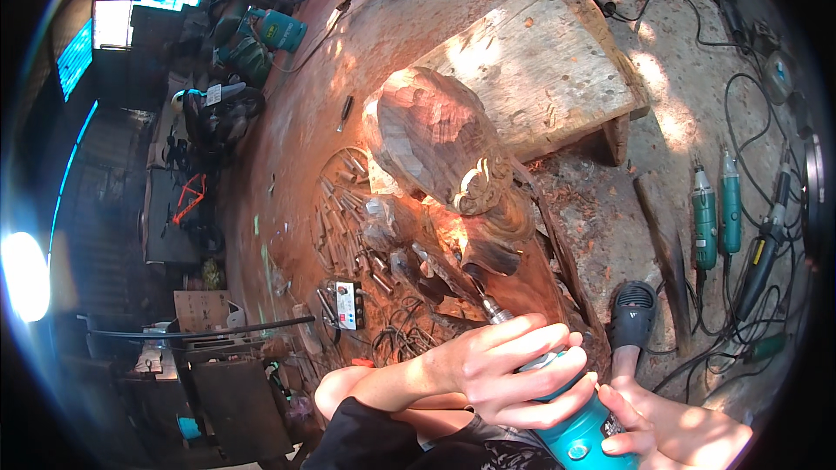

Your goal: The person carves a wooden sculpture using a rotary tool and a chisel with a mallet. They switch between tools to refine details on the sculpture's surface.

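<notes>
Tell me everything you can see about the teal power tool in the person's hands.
The teal power tool is a handheld rotary grinder with a plastic-looking body and a metal chuck at its front. It points up and to the left, its thin bit meeting the reddish wood carving. The left hand wraps its front; the right hand holds its rear.

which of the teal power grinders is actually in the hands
The teal rotary grinder at the bottom, gripped by the left hand and right hand. The two other teal grinders lie unheld on the ground at right.
</notes>
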Demonstrator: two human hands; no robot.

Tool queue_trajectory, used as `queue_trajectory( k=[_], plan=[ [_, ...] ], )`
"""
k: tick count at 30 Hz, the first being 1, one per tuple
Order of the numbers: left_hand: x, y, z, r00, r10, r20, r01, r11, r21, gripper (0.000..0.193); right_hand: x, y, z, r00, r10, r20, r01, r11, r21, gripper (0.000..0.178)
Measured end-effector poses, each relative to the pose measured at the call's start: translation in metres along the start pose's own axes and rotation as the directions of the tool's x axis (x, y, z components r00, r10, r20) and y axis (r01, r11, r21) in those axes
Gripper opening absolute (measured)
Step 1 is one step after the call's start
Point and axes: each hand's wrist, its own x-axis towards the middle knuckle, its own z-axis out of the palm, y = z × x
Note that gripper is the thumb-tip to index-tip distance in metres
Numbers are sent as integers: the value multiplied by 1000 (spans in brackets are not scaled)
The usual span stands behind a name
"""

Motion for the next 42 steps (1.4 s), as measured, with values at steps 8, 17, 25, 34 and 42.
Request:
queue_trajectory(
  k=[8,17,25,34,42],
  plan=[
    [4,-1,-4,999,-8,48,8,1000,-2,29,1,-2,1,1000,17,0,-17,1000,-6,61],
    [1,-1,1,999,36,-1,-36,999,14,29,3,-3,0,999,31,23,-30,999,-23,61],
    [2,1,-2,999,25,-36,-27,998,-48,30,2,-2,2,999,26,32,-25,999,-29,61],
    [-2,1,4,993,84,-84,-79,995,60,29,2,1,3,999,19,41,-18,999,-44,61],
    [-10,7,9,973,107,-205,-106,994,18,30,1,6,13,998,22,52,-17,995,-98,62]
  ],
)
